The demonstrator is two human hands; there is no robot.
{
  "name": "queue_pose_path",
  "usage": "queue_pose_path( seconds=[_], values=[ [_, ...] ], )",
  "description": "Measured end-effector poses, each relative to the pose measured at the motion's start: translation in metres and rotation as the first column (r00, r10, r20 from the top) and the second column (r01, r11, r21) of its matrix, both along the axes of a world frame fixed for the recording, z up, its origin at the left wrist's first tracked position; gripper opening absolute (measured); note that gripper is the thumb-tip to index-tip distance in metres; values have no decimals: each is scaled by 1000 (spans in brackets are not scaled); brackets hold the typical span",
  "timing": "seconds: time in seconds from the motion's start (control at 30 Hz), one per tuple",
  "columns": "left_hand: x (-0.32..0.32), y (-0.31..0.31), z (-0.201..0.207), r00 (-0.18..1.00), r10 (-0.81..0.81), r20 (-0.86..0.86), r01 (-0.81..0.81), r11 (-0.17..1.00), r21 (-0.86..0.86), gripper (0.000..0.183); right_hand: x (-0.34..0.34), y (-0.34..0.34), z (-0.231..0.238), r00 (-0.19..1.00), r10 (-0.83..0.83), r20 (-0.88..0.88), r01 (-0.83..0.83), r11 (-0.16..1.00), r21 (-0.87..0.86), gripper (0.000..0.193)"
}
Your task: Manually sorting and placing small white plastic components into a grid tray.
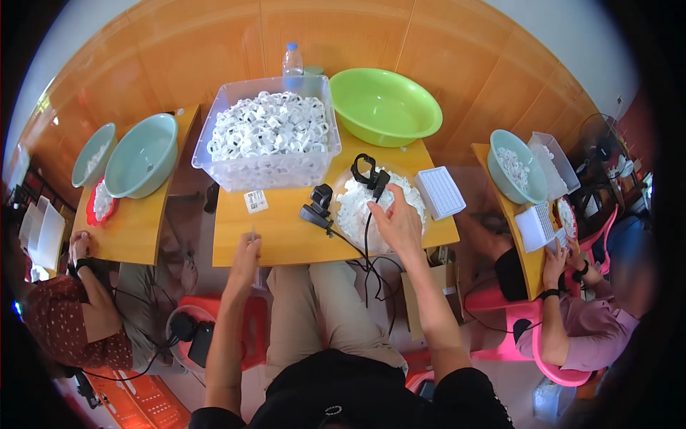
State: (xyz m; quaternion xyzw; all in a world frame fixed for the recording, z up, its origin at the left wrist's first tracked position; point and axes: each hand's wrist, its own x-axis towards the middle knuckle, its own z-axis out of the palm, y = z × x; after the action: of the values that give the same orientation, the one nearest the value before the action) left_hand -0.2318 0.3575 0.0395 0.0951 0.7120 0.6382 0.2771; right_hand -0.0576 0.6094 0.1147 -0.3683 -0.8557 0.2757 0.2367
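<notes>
- Nearest, the person sits on a red stool (236, 314), knees under a small wooden tabletop (286, 236), both forearms reaching up from the lower edge.
- Left hand (246, 252) rests at the near edge of the tabletop, fingers pressed together around a thin pale stick that stands upright; what the stick is cannot be told.
- Right hand (397, 218) lies on a heap of white parts (357, 211) at the right of the tabletop, fingers loosely spread and bent, tips touching the heap; whether it pinches a part cannot be told.
- White parts are small, pale and alike, piled in a low round mound.
- Black cable (366, 247) runs from the heap over the near edge; a black clip-like device (318, 204) sits just left of the heap and a black strap (368, 171) at its far side.
- White grid tray (441, 191) lies at the right edge, just beside the heap.
- Small label card (255, 201) lies left of centre.
- Farther back, a clear bin (268, 171) full of white ring-shaped parts fills the far left half; a green basin (386, 107) stands beside it on the right.
- Behind the bin, a bottle (292, 64) stands against the wood-panelled wall (214, 43).
- To either side, other people sit at like tabletops carrying pale teal bowls (146, 157).
</notes>
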Motion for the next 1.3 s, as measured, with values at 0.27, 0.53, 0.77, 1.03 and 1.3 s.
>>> queue_pose_path(
  seconds=[0.27, 0.53, 0.77, 1.03, 1.3],
  values=[
    [-7, 68, -28, 624, -112, -773, -143, 956, -254, 36, -28, 6, -22, 978, -142, 156, 134, 989, 56, 54],
    [0, 80, -14, 645, -219, -732, -343, 773, -533, 42, -13, 13, -31, 897, -169, -408, 152, 986, -74, 31],
    [12, 69, 9, 359, 99, -928, -414, 908, -63, 41, -13, 10, -26, 786, -209, -582, 136, 976, -168, 23],
    [95, 71, 70, 959, -258, 120, 179, 873, 454, 40, 21, -56, 1, 671, 44, -740, -163, 982, -90, 18],
    [102, 56, 79, 796, -545, 263, 98, 545, 833, 78, 81, -105, -23, 764, 268, -587, -337, 941, -9, 22]
  ],
)
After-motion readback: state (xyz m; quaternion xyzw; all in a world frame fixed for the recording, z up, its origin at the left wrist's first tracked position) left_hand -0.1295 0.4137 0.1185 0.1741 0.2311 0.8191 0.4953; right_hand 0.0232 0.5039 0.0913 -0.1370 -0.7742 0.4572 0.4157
